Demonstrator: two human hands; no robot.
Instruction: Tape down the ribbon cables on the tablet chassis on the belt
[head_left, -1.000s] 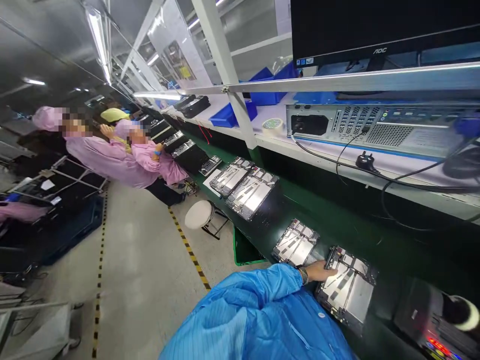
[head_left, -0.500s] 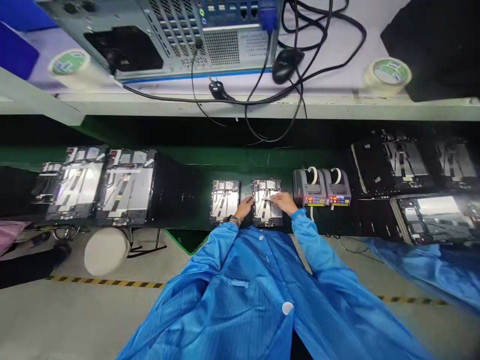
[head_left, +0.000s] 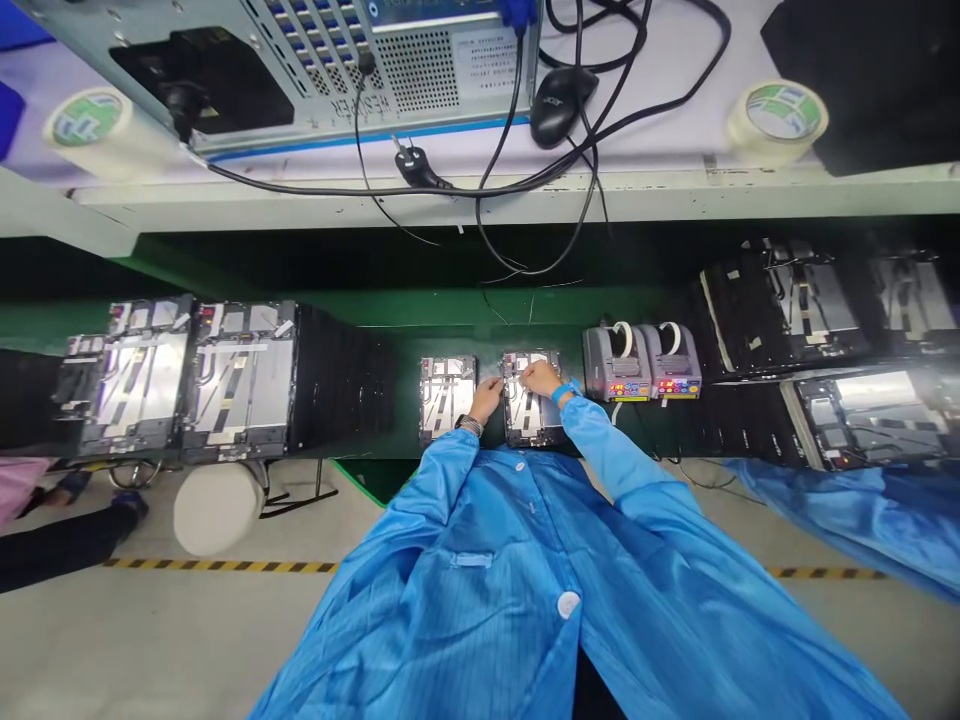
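Two small tablet-sized metal frames lie side by side on the dark green bench: the left frame (head_left: 448, 398) and the right frame (head_left: 541, 425), both with silver plates and dark strips. My right hand (head_left: 540, 378), with a blue wristband, rests on the top edge of the right frame. My left hand (head_left: 486, 400), with a beaded bracelet and a watch, sits in the gap between the frames, its fingertips at the right frame's left edge. Anything small in either hand's fingers is hidden.
Two grey tape dispensers (head_left: 641, 362) stand right of my hands. Larger frames (head_left: 240, 380) lie to the left, and more (head_left: 862, 420) to the right. A computer case (head_left: 315, 70), cables, a mouse (head_left: 562, 105) and tape rolls sit on the shelf above. A co-worker's blue sleeve (head_left: 847, 520) shows at right.
The view has swung from along the bench to straight down at it. Both hands are now on the frames, and my right hand has moved up to the far edge of the right frame.
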